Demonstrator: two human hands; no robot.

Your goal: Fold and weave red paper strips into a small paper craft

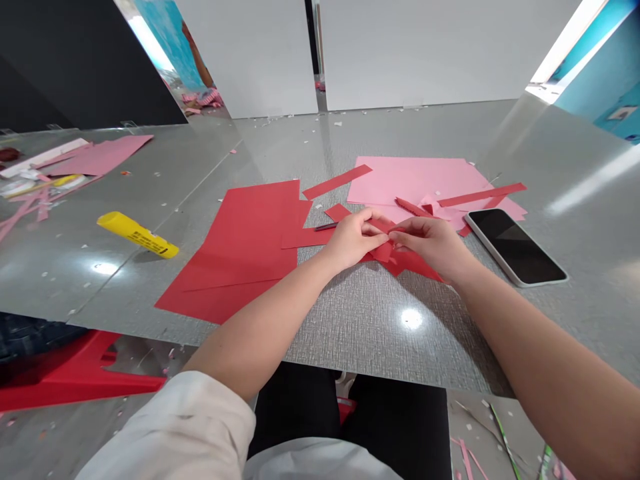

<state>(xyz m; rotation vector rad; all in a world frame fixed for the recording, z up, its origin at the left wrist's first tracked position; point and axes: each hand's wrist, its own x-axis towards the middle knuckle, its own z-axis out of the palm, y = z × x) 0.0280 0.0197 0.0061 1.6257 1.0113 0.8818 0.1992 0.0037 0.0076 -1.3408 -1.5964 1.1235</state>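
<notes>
My left hand (pixel 354 239) and my right hand (pixel 430 243) meet over the table, fingertips pinched close together. Between them is a small piece of red paper (pixel 383 252), gripped by both hands. More red paper scraps lie right under and around the fingers, so the held piece's full outline is hidden. A dark, thin tool (pixel 325 227), partly covered by my left hand, rests on a red paper strip. Large red paper sheets (pixel 245 233) lie left of my left hand. Behind my hands are pink paper sheets (pixel 415 179) with red strips on them.
A smartphone (pixel 517 247) lies right of my right hand. A yellow tube (pixel 137 235) is on the left of the grey table (pixel 350 327). Pink paper (pixel 107 157) and scraps sit at the far left. White panels (pixel 420 53) stand along the back. A red stool (pixel 65 373) is below left.
</notes>
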